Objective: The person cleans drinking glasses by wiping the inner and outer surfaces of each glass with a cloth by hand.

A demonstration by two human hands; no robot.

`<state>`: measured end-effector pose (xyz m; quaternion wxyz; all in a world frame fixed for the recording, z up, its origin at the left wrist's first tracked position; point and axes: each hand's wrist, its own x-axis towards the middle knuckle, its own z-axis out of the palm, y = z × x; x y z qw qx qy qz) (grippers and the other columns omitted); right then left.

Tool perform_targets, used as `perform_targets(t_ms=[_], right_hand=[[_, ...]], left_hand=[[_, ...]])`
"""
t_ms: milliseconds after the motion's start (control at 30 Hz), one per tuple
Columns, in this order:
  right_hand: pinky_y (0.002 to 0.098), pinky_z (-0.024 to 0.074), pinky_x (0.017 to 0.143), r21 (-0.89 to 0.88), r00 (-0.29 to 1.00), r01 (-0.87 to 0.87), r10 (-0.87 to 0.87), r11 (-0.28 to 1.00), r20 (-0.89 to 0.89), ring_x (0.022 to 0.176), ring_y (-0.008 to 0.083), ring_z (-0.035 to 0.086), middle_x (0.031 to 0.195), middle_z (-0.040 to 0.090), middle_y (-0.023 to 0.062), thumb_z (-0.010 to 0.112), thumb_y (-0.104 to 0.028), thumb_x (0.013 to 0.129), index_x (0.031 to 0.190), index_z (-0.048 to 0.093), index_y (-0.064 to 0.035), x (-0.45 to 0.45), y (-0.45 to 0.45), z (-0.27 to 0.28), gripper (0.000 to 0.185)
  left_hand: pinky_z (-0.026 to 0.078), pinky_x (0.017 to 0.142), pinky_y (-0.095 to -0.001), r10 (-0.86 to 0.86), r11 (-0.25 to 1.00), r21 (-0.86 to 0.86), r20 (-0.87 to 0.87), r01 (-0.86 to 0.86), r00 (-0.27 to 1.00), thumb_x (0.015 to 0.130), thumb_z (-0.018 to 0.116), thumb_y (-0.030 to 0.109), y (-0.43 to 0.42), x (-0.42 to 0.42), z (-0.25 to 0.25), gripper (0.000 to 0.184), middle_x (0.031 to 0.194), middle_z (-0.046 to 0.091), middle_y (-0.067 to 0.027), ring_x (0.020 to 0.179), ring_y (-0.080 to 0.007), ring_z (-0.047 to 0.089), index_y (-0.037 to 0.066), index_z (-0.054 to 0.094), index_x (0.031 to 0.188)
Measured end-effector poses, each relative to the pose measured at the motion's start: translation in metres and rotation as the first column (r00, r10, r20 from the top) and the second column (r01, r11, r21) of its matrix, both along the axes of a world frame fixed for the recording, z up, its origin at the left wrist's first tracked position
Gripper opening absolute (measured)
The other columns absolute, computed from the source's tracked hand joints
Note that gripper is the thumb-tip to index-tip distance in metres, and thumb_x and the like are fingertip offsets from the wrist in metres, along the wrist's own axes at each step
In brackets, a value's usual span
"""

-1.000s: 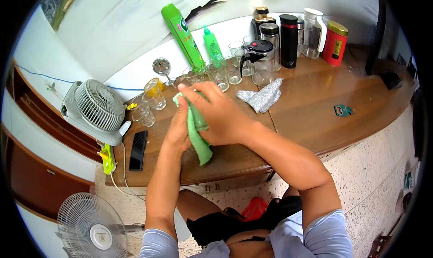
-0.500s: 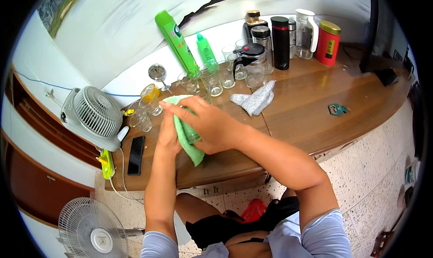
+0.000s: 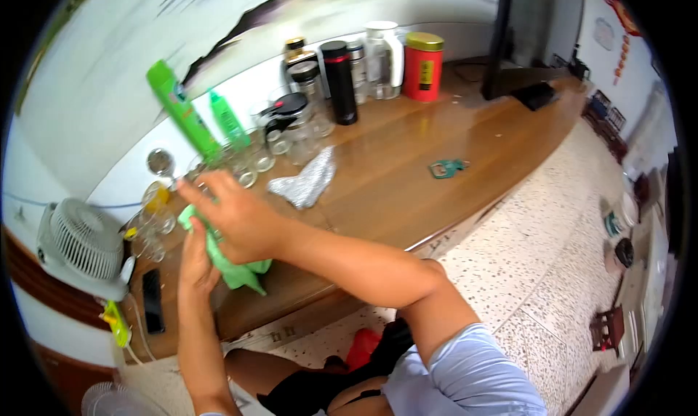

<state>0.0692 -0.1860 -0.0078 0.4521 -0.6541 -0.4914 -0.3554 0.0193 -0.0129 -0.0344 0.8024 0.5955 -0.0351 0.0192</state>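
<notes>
Green cloth held over the bench
The person's left hand and right hand both grip it, a loose end hanging below; whether they also enclose something cannot be told. A silvery cloth lies beyond, just in front of the black-lidded pitcher.
</notes>
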Motion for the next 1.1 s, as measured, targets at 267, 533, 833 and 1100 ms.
perform_targets(t_ms=[267,533,833,1100], right_hand=[[0.0493,0.0501,0.100,-0.066,0.956,-0.287,0.290,0.956,0.033,0.120,0.0450,0.053,0.132,0.054,0.0263,0.087,-0.014,0.073,0.159,0.038,0.0023,-0.009,0.004,-0.004,0.101],[0.0556,0.0436,0.107,-0.007,0.989,-0.141,0.141,0.990,0.038,0.118,0.0482,0.051,0.125,0.051,0.0275,0.080,-0.013,0.068,0.151,0.043,0.0069,-0.007,0.007,-0.009,0.093],[0.0535,0.0478,0.103,-0.132,0.982,-0.056,0.031,0.990,-0.186,0.127,0.0473,0.045,0.134,0.045,0.0291,0.070,-0.007,0.082,0.159,0.033,0.0041,0.007,-0.001,-0.007,0.086],[0.0515,0.0442,0.110,-0.204,0.987,-0.159,0.162,0.966,-0.001,0.126,0.0465,0.049,0.133,0.048,0.0276,0.090,-0.018,0.053,0.158,0.037,0.0030,0.001,0.009,-0.018,0.119]], left_hand=[[0.055,0.108,-0.0465,0.091,0.994,0.053,-0.002,-0.091,0.996,0.108,0.046,0.063,0.027,0.011,0.009,0.066,0.144,0.058,-0.0150,0.130,-0.0312,0.061,0.010,0.051,0.147],[0.052,0.111,-0.0468,0.045,0.998,-0.051,-0.014,-0.045,0.999,0.108,0.043,0.063,0.020,0.012,-0.004,0.073,0.151,0.053,-0.0147,0.136,-0.0300,0.057,0.008,0.038,0.157],[0.048,0.115,-0.0460,0.044,0.999,0.021,-0.037,-0.043,0.998,0.109,0.045,0.061,0.019,0.013,-0.026,0.080,0.160,0.046,-0.0141,0.142,-0.0291,0.053,0.010,0.025,0.166],[0.051,0.112,-0.0439,0.239,0.969,-0.055,-0.013,-0.239,0.971,0.113,0.045,0.050,0.030,0.017,-0.024,0.064,0.155,0.050,-0.0122,0.139,-0.0280,0.055,0.015,0.029,0.164]])
